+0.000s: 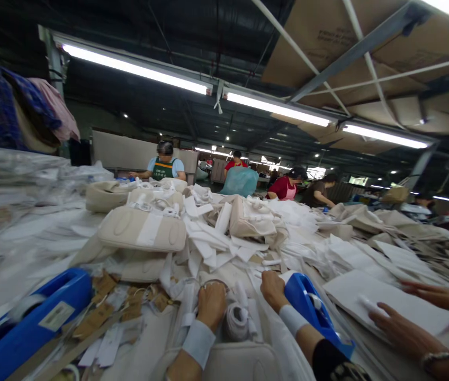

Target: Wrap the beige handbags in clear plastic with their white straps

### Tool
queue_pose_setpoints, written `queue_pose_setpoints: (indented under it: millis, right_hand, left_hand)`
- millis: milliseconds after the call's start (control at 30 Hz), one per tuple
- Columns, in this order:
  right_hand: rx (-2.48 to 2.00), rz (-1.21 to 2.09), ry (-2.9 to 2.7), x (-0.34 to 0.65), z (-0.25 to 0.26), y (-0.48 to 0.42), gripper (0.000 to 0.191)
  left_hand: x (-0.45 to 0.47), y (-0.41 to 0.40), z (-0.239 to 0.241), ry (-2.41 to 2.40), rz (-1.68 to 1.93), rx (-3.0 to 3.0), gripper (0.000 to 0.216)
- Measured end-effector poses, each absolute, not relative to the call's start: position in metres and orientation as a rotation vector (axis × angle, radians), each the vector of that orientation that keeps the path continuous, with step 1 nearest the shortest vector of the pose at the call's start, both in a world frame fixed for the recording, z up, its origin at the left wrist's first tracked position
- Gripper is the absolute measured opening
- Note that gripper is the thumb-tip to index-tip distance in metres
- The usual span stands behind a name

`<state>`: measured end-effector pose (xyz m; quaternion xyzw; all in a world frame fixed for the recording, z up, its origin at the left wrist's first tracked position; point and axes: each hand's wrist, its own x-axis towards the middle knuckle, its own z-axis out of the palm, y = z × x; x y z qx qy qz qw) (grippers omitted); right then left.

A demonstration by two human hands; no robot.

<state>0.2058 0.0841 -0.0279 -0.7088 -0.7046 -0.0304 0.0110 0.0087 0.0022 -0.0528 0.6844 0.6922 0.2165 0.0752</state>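
Lying at bottom centre of the frame: beige bag [242, 364], smooth, seam-edged, with white rolls [237, 320] above. Judged light, soft-sided, easily creased; best held by the seamed edge. Left hand [212, 302]: curled among the rolls, grip hidden. Right hand [272, 291]: half-bent beside blue tape dispenser [298, 291], contents unclear.

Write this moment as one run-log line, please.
Left hand: beside white roll; right hand: beside blue tape dispenser; both grips: unclear; co-worker's hands: over white sheet
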Motion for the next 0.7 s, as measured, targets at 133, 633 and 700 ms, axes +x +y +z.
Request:
queue_pose_setpoints:
  millis: [133, 633, 700]
  right_hand:
    - [-2.276, 0.086, -2.198, 0.222, -0.019, 0.091, 0.023]
    - [-2.158, -0.227, -1.985, 0.253, 0.076, 0.015, 0.035]
    - [-1.944, -0.200, -2.124, 0.227, 0.084, -0.007, 0.033]
  left_hand:
    - [0.009, 0.002, -0.050, 2.088, 0.649, 2.022, 0.033]
    - [0.012, -0.005, -0.013, 1.866, 1.104, 1.920, 0.029]
    - [0.014, -0.006, -0.010, 1.548, 1.256, 1.923, 0.059]
